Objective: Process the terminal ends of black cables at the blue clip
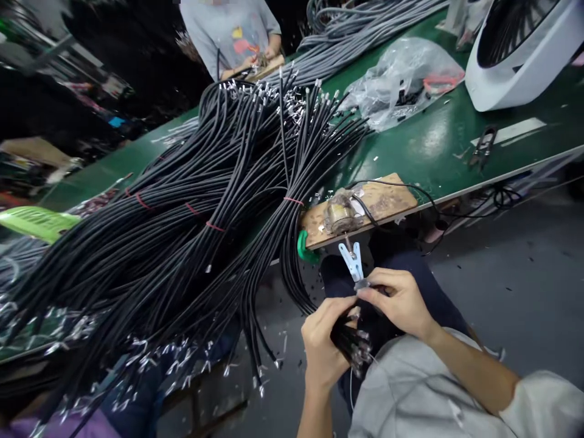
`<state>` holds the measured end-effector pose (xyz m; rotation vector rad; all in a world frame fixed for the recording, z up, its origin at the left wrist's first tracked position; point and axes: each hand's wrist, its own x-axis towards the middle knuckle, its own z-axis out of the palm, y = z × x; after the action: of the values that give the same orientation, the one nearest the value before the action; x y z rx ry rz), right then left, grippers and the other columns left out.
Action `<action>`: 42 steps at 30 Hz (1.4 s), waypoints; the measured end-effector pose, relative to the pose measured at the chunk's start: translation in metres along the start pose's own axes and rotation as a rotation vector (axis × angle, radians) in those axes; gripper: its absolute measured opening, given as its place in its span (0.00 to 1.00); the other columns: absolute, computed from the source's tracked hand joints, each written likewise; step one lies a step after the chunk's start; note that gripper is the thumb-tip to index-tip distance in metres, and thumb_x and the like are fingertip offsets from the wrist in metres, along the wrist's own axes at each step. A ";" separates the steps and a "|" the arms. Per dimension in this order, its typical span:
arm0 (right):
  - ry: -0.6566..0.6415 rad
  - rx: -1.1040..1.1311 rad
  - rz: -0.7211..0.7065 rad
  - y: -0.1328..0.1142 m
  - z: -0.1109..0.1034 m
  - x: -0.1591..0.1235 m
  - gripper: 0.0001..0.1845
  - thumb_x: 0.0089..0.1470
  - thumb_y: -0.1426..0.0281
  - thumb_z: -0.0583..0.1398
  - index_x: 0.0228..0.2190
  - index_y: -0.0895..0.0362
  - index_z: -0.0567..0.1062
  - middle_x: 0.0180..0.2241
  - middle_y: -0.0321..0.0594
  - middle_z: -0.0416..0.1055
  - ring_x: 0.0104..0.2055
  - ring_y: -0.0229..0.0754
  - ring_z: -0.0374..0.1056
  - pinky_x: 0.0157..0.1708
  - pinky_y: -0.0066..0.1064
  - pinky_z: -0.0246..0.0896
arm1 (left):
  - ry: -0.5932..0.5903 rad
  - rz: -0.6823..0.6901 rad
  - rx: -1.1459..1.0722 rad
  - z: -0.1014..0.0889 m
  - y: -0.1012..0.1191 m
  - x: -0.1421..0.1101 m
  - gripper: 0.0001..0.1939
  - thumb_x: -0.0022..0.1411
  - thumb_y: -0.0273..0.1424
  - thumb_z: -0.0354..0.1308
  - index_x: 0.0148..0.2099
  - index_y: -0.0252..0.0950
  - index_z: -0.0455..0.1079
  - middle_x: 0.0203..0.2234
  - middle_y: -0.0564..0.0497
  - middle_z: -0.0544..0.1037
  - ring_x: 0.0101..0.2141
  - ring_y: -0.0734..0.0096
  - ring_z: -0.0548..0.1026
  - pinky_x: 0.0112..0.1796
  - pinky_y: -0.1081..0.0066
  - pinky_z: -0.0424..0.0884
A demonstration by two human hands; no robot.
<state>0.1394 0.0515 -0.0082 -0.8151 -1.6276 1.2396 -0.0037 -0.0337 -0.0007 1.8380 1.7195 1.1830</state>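
My left hand (325, 340) is closed around the end of a bundle of black cables (353, 344), whose stripped tips stick out below the fingers. My right hand (404, 301) pinches a small dark grey piece (362, 284) between thumb and fingertips; its kind is unclear. That piece touches the lower end of a light blue clothespin (352, 261). The clothespin sits at a thin metal rod projecting from a small motor-like device (340, 213) on a wooden board (392, 193). My left fingertips are close to the grey piece.
Large bundles of black cables (182, 225), tied with red bands, cover the green table (438, 146). A green clamp (305, 246) grips the board's corner. A plastic bag (392, 79), a white fan (506, 85) and snips (483, 149) lie beyond. A co-worker (228, 36) sits across.
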 end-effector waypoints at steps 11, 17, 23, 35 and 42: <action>0.128 0.329 0.076 0.012 0.021 -0.014 0.11 0.59 0.71 0.58 0.27 0.59 0.75 0.25 0.38 0.65 0.26 0.35 0.60 0.24 0.27 0.53 | 0.187 -0.032 0.074 0.019 0.009 0.008 0.03 0.60 0.23 0.58 0.36 0.34 0.71 0.23 0.55 0.70 0.22 0.77 0.69 0.25 0.77 0.64; -0.055 1.048 0.469 0.018 0.030 -0.010 0.15 0.52 0.61 0.65 0.24 0.60 0.74 0.22 0.34 0.62 0.21 0.29 0.51 0.22 0.24 0.49 | 0.144 -0.073 -0.068 0.014 0.014 0.012 0.09 0.64 0.23 0.53 0.31 0.34 0.70 0.20 0.55 0.71 0.21 0.78 0.69 0.25 0.78 0.63; -0.158 0.841 0.300 0.019 0.012 -0.004 0.16 0.53 0.58 0.64 0.35 0.59 0.75 0.30 0.39 0.66 0.28 0.34 0.60 0.28 0.27 0.57 | 0.113 -0.200 -0.111 0.008 0.020 0.015 0.20 0.66 0.27 0.50 0.20 0.35 0.60 0.14 0.57 0.64 0.16 0.81 0.63 0.21 0.77 0.58; 0.354 0.222 0.003 0.027 0.038 -0.014 0.08 0.54 0.68 0.62 0.24 0.56 0.72 0.24 0.37 0.66 0.26 0.38 0.61 0.27 0.31 0.60 | 0.133 -0.133 0.122 0.015 0.016 0.009 0.09 0.63 0.25 0.54 0.30 0.33 0.70 0.19 0.55 0.69 0.19 0.77 0.67 0.24 0.77 0.61; -0.154 0.716 0.330 0.020 0.006 0.000 0.18 0.52 0.55 0.64 0.27 0.58 0.71 0.23 0.35 0.64 0.23 0.34 0.59 0.23 0.26 0.56 | -0.058 -0.083 -0.225 -0.001 0.014 0.021 0.06 0.62 0.23 0.56 0.36 0.34 0.75 0.23 0.52 0.76 0.21 0.75 0.73 0.25 0.76 0.67</action>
<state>0.1335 0.0543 -0.0278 -0.5421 -1.0431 1.9951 0.0025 -0.0169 0.0174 1.6362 1.5462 1.2230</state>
